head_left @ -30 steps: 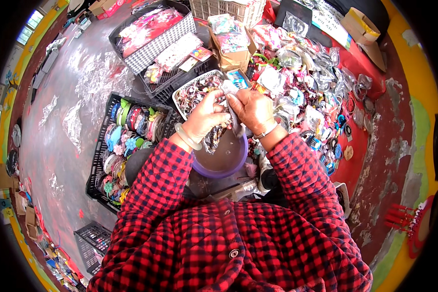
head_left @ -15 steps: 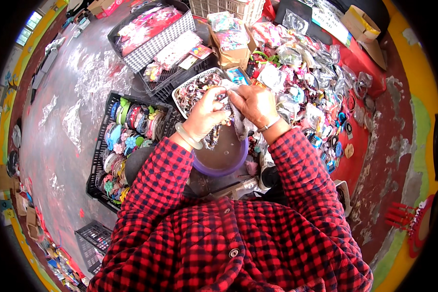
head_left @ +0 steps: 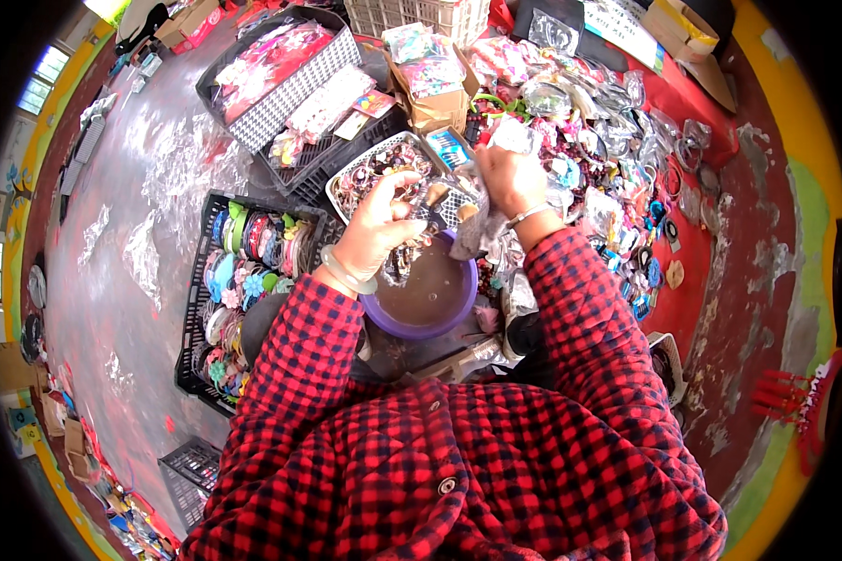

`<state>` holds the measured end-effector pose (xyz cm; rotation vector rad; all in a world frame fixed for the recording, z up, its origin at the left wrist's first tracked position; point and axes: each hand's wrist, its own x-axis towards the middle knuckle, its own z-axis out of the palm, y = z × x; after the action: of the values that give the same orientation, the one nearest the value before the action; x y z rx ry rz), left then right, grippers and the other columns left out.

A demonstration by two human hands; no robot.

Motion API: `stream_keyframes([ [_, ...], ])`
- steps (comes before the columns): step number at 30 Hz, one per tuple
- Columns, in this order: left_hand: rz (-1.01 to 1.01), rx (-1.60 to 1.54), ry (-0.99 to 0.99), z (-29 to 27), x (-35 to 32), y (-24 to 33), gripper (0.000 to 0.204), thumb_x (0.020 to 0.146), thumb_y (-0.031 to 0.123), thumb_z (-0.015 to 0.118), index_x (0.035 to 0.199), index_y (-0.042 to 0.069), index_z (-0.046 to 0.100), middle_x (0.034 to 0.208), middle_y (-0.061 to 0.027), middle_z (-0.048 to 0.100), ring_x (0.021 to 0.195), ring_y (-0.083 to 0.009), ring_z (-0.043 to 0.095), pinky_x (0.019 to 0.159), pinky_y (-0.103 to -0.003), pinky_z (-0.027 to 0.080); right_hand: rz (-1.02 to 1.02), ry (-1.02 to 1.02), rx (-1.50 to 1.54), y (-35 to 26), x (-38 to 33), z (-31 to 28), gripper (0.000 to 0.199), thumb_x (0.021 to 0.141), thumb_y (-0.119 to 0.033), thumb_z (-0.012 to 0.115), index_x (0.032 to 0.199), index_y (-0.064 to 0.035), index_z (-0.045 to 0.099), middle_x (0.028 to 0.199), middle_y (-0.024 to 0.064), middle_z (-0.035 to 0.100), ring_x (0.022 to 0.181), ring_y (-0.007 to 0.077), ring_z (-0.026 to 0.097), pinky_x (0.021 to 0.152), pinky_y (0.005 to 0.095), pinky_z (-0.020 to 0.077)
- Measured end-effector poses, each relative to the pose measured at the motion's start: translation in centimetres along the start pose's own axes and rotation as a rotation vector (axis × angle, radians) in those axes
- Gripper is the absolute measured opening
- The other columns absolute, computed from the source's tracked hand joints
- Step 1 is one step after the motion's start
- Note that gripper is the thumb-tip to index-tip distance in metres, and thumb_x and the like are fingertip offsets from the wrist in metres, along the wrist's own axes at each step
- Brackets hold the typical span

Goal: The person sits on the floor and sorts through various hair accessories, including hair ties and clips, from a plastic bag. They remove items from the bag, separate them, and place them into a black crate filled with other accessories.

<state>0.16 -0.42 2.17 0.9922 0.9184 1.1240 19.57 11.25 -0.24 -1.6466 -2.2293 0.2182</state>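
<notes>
My left hand (head_left: 372,236) is curled above the left side of a purple basin (head_left: 471,297) of murky brown water. Its fingers grip a dark, shiny hair accessory (head_left: 398,265) with light bits, which hangs over the basin's edge; its exact kind is unclear. My right hand (head_left: 516,179) is closed on a damp grey cloth (head_left: 477,234), which droops toward the basin's far right rim. Just beyond my left hand stands a white basket (head_left: 340,192) full of tangled dark and gold hair accessories.
A black crate (head_left: 189,346) of colourful headbands stands at the left. Stacked crates (head_left: 295,89) and a cardboard box (head_left: 440,109) of packets lie ahead. A pile of bagged headbands (head_left: 617,178) covers a red sheet (head_left: 692,215) at the right.
My hands have drawn apart: the right moved rightward with the grey cloth, away from the accessory. My left hand stays near the basin, slightly lower and further left.
</notes>
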Motion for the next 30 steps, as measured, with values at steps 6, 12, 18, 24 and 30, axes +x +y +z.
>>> stream_keyframes([
  [6, 0.006, -0.151, 0.145, -1.0, 0.4, -0.6, 0.032, 0.083, -0.003, 0.047, 0.114, -0.005, 0.048, 0.099, -0.0119, 0.061, 0.080, -0.0158, 0.061, 0.073, -0.027, 0.049, 0.466, -0.030, 1.391, 1.6, 1.8, -4.9, 0.030, 0.091, -0.026, 0.049, 0.093, 0.0022, 0.061, 0.086, 0.0158, 0.066, 0.079, 0.0267, 0.065, 0.069, 0.0340, 0.0507],
  [12, 0.003, -0.275, 0.253, -1.1, 0.9, -1.7, 0.029, 0.081, -0.005, 0.049, 0.110, -0.007, 0.047, 0.095, -0.0123, 0.061, 0.081, -0.0189, 0.062, 0.072, -0.028, 0.051, 0.116, -0.270, 1.834, -1.6, -0.1, -7.7, 0.023, 0.090, -0.022, 0.053, 0.100, -0.0016, 0.057, 0.090, 0.0077, 0.062, 0.082, 0.0172, 0.060, 0.074, 0.0276, 0.0490],
  [18, -0.012, -0.343, 0.187, -0.4, 0.7, -1.8, 0.033, 0.080, -0.006, 0.046, 0.112, -0.003, 0.051, 0.104, -0.0074, 0.057, 0.094, -0.0166, 0.057, 0.082, -0.028, 0.046, -0.629, 0.069, 0.708, -6.3, -3.5, -1.8, 0.025, 0.081, -0.015, 0.061, 0.104, -0.0053, 0.060, 0.107, 0.0126, 0.059, 0.105, 0.0317, 0.052, 0.092, 0.0421, 0.0378],
  [24, 0.105, -0.226, 0.192, 0.8, 0.5, -2.1, 0.033, 0.083, -0.007, 0.045, 0.114, -0.001, 0.050, 0.104, -0.0041, 0.057, 0.092, -0.0122, 0.056, 0.079, -0.025, 0.046, -0.477, 0.202, 0.708, -7.3, -4.2, 0.9, 0.029, 0.084, -0.015, 0.054, 0.111, -0.0045, 0.055, 0.109, 0.0140, 0.057, 0.110, 0.0342, 0.048, 0.098, 0.0468, 0.0301],
  [30, 0.056, -0.004, -0.035, 0.6, -0.2, -1.9, 0.029, 0.084, -0.003, 0.048, 0.112, -0.001, 0.052, 0.096, -0.0006, 0.056, 0.084, -0.0066, 0.052, 0.072, -0.021, 0.044, -0.062, 0.100, 0.984, -7.1, -3.1, 1.2, 0.021, 0.090, -0.017, 0.046, 0.097, 0.0000, 0.057, 0.089, 0.0197, 0.060, 0.088, 0.0379, 0.056, 0.073, 0.0390, 0.0443],
])
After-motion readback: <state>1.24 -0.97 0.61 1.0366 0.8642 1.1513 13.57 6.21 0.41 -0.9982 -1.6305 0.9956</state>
